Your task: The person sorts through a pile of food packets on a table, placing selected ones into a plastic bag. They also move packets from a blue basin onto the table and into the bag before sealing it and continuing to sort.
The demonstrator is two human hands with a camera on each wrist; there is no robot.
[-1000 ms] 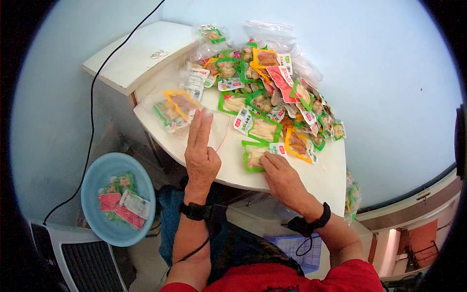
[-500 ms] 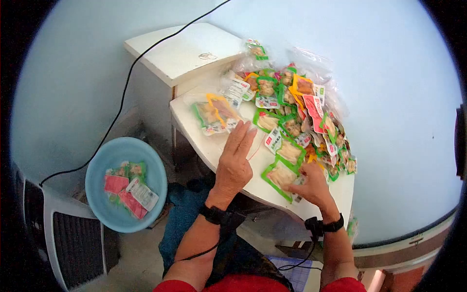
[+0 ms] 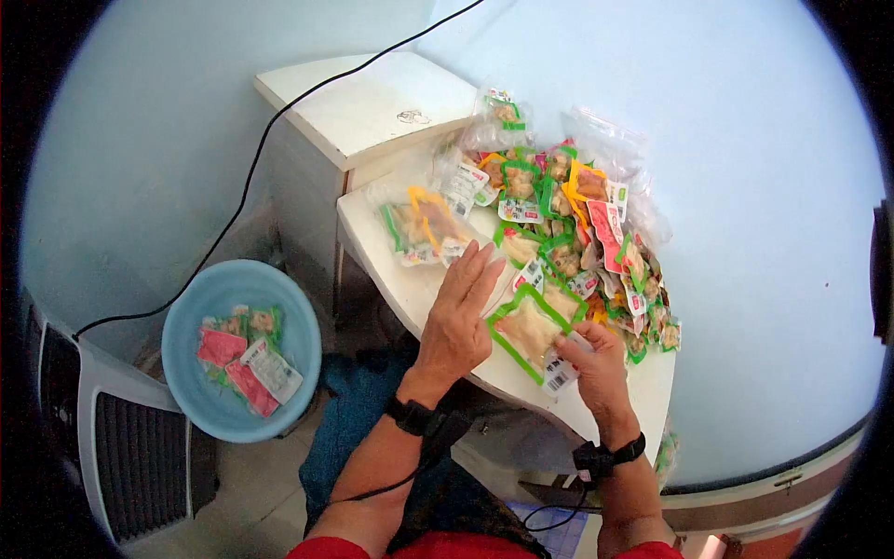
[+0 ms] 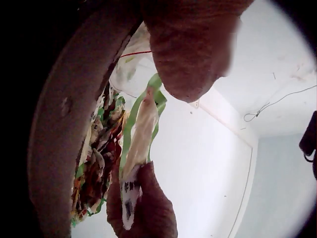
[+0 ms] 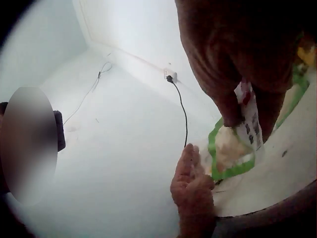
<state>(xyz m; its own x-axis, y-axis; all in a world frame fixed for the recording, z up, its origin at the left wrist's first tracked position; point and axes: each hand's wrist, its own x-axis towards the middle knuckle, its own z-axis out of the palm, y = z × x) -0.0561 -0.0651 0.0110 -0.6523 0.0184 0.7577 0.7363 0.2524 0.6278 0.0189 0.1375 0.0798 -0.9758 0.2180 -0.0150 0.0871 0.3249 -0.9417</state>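
Right of centre in the head view, a flat, clear plastic packet with a green border and pale contents [image 3: 526,326] is pinched at its white printed end by the right hand [image 3: 603,374], perhaps so that its clear face is left uncovered. Just left of it, the left hand [image 3: 456,321] is held with fingers straight and nothing gripped; whether the packet is touched cannot be told. Mixed green-, orange- and red-trimmed packets [image 3: 596,219] are heaped at upper right on a white, curved-edged table [image 3: 647,396], seemingly for easy reach, and others are held in a round, light-blue plastic basin [image 3: 182,391] at lower left
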